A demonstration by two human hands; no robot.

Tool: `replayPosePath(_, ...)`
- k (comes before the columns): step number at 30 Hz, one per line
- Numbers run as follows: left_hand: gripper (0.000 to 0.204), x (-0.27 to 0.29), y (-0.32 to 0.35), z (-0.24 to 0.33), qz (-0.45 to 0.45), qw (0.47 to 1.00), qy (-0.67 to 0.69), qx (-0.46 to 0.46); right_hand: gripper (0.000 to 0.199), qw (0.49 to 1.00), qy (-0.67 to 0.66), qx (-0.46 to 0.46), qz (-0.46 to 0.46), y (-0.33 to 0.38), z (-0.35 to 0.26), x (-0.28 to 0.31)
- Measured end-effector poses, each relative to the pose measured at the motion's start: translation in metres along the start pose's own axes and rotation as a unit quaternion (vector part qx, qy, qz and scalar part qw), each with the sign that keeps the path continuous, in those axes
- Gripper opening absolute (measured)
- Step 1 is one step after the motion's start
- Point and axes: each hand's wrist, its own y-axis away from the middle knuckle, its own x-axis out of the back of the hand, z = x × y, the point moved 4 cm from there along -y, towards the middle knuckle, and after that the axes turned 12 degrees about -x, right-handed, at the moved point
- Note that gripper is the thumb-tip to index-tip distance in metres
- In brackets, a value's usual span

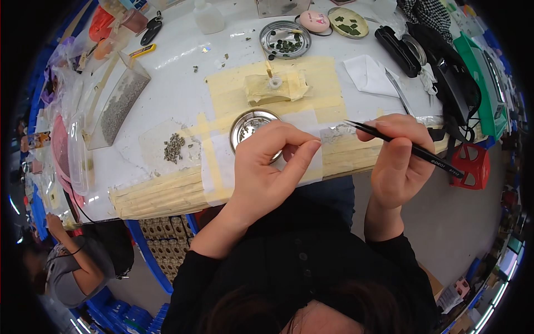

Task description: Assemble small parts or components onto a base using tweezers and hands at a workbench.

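Right hand (pixel 397 161) closed in a pinch on black tweezers (pixel 403 146), tips pointing left toward the left hand (pixel 270 167), fingers curled over a small metal dish (pixel 251 126) at the surface's (pixel 178 67) near edge; any held piece is indiscernible. Judged: picking step; steady tip placement needed.

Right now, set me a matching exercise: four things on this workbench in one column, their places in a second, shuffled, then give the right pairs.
Things:
1. black tweezers
2. small metal dish
3. pile of small grey parts
4. red stool

Places:
A. on the white table, left of the dish
B. on the floor, right of the table
C. in the right hand
D. just behind the left hand

Pairs: 1-C, 2-D, 3-A, 4-B
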Motion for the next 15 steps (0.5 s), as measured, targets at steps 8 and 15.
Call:
replayPosePath(8, 0.015, -0.034, -0.023, -0.009, -0.043, 0.920, -0.345, -0.182, 0.023, 0.994, 0.020, -0.038, 0.103, 0.012, 0.014, 0.034)
replayPosePath(15, 0.014, -0.025, -0.015, -0.002, 0.007, 0.924, -0.334, -0.184, 0.029, 0.976, 0.043, -0.026, 0.210, 0.010, 0.022, 0.078)
